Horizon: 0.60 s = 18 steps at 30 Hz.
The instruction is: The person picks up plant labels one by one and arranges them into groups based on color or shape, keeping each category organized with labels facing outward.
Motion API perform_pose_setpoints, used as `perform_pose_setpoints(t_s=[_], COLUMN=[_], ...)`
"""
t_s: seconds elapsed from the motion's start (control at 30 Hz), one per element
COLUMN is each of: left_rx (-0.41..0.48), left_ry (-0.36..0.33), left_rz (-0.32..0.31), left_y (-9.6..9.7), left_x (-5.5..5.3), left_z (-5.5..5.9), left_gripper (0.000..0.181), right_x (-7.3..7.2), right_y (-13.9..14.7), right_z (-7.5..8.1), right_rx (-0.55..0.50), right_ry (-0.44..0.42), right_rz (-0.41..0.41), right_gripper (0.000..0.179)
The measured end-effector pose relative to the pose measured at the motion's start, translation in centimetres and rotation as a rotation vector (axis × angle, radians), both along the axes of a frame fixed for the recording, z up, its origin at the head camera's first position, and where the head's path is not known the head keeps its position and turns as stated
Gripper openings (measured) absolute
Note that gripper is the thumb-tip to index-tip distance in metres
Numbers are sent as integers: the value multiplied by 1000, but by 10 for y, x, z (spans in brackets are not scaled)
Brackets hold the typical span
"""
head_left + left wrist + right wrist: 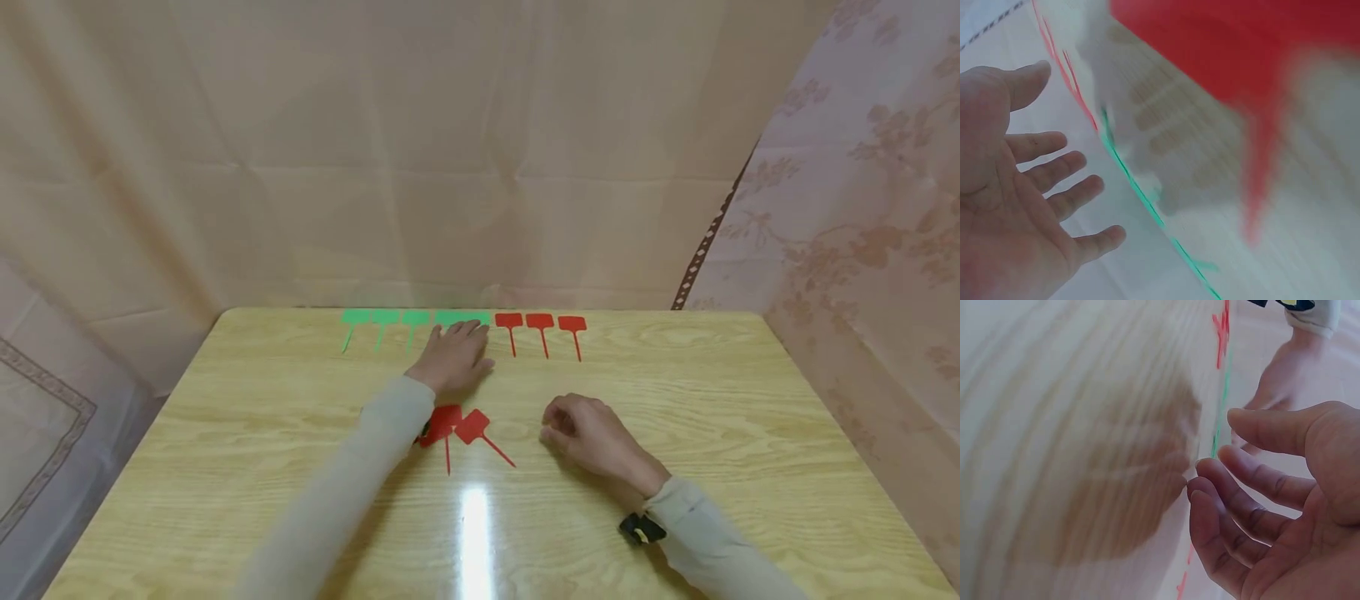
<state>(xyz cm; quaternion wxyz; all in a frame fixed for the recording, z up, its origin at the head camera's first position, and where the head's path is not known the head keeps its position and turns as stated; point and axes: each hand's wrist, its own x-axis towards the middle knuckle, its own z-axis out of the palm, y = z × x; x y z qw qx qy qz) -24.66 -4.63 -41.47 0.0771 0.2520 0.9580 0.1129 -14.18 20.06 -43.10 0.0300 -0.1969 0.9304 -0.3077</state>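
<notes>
Several green T-shaped plant labels (356, 317) stand in a row along the far edge of the table. My left hand (452, 357) reaches over the right end of that green group, fingers spread and nearly straight, partly covering the labels there. The left wrist view shows its palm (1016, 200) with nothing in it. Three red plant labels (539, 321) continue the row to the right. Nearer me lie two more red labels (472, 426), one partly hidden by my left forearm. To their right, my right hand (596, 429) hovers low with loosely curled fingers, holding nothing.
The wood-grain table (300, 450) ends at a beige cloth (450, 167) hanging behind it. A flower-patterned cloth (877, 217) hangs on the right. A black band (642, 528) sits on my right wrist, and light reflects off the table's front.
</notes>
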Motion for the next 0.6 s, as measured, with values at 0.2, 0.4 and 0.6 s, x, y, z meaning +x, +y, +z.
perform_pose_setpoints(t_s=[0.2, 0.4, 0.6], left_rx=[33, 96, 110], left_ry=[-22, -45, -45], left_rz=[91, 172, 242], left_y=[-54, -96, -126], left_x=[7, 21, 35], left_z=[0, 0, -1], left_gripper=[64, 65, 65], right_x=[-1, -4, -10], right_y=[-10, -25, -52], right_z=[0, 4, 5], right_rx=[7, 25, 52], right_ry=[3, -18, -12], right_rz=[49, 79, 155], right_gripper=[10, 19, 38])
